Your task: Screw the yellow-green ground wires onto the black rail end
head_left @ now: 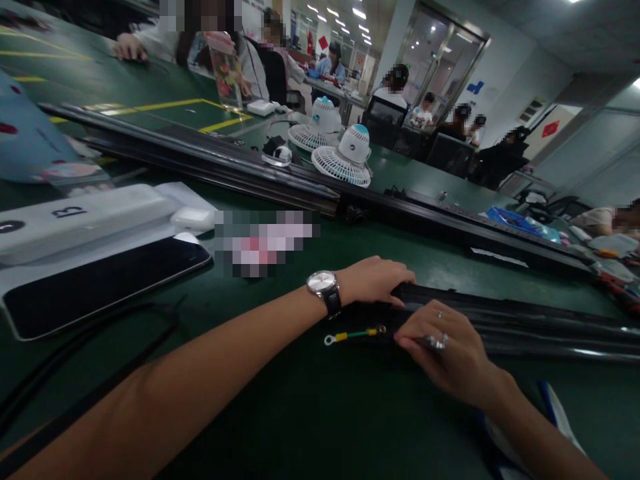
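A long black metal profile point(550, 327) lies on the green table point(300, 413), running to the right edge. My left hand point(377, 279), below a wristwatch point(323, 283), rests at its left end with the fingers curled over the far edge. My right hand point(443, 340), with rings on two fingers, is closed in a pinch just nearer to me. What it pinches is hidden by the fingers. A short yellow-green wire point(357, 334) with a ring terminal at each end lies at the profile's left end, beside my right fingertips.
A phone point(105, 287), a white box point(85, 217) and an earphone case point(194, 219) lie at left. Another long black profile point(215, 170) crosses behind, near two small white fans point(345, 157). Blue-edged scissors or pliers-like handles point(557, 413) are at lower right. People sit beyond.
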`<action>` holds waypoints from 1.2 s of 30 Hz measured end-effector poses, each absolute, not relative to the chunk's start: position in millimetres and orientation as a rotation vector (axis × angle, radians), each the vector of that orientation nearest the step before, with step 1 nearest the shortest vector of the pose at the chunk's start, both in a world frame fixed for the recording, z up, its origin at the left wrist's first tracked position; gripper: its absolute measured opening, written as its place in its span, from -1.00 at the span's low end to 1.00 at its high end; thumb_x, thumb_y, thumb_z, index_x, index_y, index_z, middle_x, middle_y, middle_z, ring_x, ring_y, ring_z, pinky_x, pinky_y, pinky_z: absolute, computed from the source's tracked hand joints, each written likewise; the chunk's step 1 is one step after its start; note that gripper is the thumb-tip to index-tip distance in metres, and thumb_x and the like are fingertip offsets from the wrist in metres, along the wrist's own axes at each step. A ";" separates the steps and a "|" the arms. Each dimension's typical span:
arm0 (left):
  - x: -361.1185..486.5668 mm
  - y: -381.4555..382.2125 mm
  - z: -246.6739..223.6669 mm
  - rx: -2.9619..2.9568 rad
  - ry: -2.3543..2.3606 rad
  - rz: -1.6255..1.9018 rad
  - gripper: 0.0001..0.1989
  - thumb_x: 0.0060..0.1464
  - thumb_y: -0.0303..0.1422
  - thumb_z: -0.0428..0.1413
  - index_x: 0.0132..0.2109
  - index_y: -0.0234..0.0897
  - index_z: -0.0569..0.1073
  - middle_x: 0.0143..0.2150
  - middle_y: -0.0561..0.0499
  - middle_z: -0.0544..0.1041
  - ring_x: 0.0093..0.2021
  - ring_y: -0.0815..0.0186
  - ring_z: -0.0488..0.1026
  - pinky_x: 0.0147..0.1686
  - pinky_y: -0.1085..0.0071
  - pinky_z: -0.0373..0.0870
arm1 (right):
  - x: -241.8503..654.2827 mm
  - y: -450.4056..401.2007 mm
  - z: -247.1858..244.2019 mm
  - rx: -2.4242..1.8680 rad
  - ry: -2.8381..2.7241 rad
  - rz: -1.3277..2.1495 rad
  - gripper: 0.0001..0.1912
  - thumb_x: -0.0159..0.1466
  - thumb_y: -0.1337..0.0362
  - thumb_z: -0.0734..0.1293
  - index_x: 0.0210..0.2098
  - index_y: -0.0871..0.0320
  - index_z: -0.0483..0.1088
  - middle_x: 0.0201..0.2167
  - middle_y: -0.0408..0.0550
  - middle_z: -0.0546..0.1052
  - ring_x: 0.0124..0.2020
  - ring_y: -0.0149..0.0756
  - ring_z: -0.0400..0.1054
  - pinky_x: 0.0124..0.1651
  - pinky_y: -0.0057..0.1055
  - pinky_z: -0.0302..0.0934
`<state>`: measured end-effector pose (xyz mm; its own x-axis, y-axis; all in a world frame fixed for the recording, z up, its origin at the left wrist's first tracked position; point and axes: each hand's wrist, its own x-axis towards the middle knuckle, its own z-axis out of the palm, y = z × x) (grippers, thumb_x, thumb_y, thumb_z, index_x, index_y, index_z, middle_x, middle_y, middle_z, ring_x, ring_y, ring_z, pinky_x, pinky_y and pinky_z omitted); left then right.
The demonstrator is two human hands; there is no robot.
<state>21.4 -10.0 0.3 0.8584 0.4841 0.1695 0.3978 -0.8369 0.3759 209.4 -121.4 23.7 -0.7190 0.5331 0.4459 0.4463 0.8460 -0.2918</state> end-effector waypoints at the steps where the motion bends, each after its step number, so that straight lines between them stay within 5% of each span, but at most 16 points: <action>1: 21.9 -10.5 1.2 2.713 0.665 0.363 -0.60 0.12 -0.27 0.22 0.10 -0.16 0.40 0.00 -0.04 0.50 0.00 0.17 0.43 -0.17 0.35 0.29 | 210.4 -120.5 23.1 -0.759 -2.479 0.183 -0.93 0.37 0.41 0.27 -0.21 0.14 0.38 -0.37 -0.08 0.54 -0.36 -0.30 0.40 -0.26 -0.29 0.25; 36: 25.1 -7.8 -1.7 2.676 0.628 0.385 -0.56 0.06 -0.33 0.27 0.09 -0.16 0.41 0.01 0.00 0.49 -0.04 0.24 0.45 -0.12 0.41 0.32 | 211.7 -119.8 20.1 -0.780 -2.408 0.154 -0.93 0.35 0.43 0.28 -0.22 0.16 0.38 -0.39 -0.08 0.52 -0.38 -0.32 0.38 -0.26 -0.34 0.23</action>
<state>25.1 -7.8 -1.7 0.8639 0.4712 0.1777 0.3720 -0.8350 0.4056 211.7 -119.8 20.1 -0.6494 0.5669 0.5068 0.4976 0.8208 -0.2804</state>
